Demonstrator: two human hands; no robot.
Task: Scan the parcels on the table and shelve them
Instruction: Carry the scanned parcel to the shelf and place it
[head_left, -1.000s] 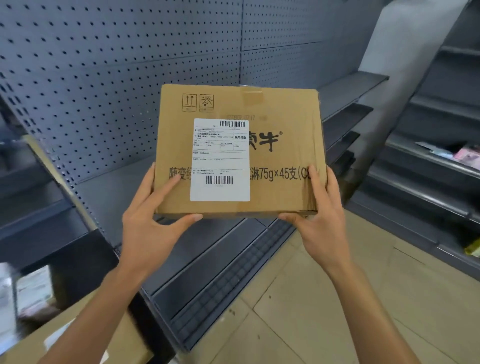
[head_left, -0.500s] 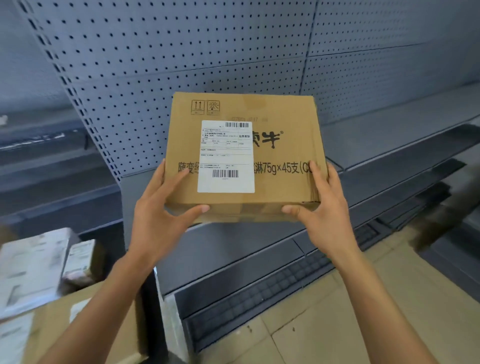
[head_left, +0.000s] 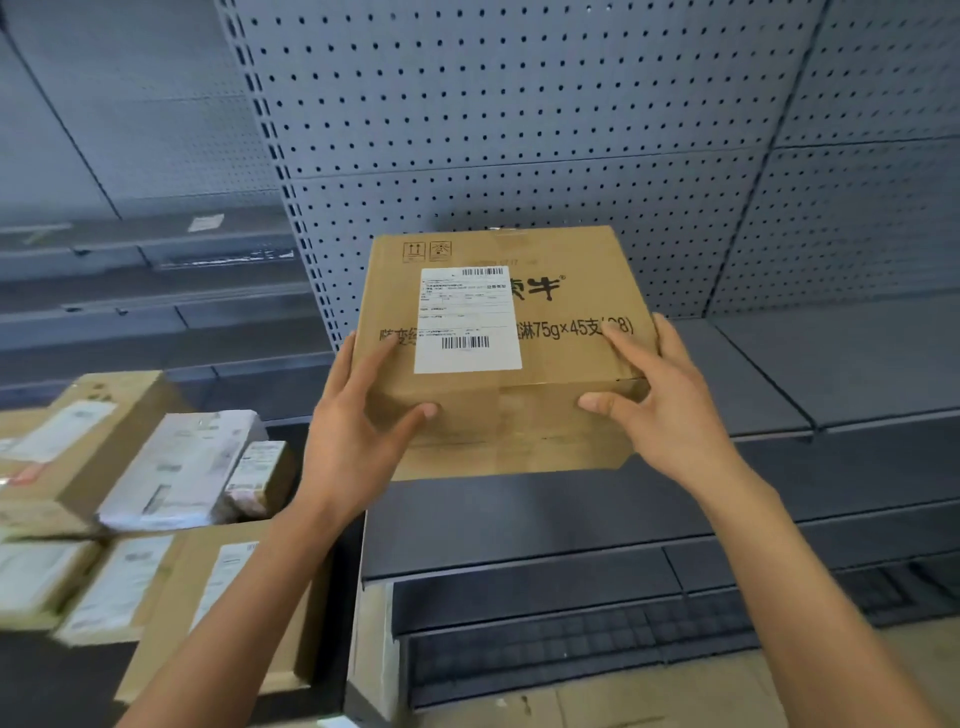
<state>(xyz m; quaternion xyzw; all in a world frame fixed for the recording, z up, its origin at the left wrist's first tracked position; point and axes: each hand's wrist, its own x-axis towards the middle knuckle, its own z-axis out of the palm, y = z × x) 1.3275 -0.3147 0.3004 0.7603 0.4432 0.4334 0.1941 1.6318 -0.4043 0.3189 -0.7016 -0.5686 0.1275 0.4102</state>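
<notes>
Box (head_left: 561, 358) with white label (head_left: 467, 319) sat on grey shelf (head_left: 519, 519); my left hand (head_left: 358, 441) and right hand (head_left: 670, 410) gripped its near corners, thumbs on front.

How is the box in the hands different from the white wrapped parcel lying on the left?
The cardboard box is brown with big printed letters; the white parcel is wrapped in pale plastic. The cardboard box is held by the left hand and right hand at the shelf; the white parcel lies among other parcels. Both carry shipping labels.
</notes>
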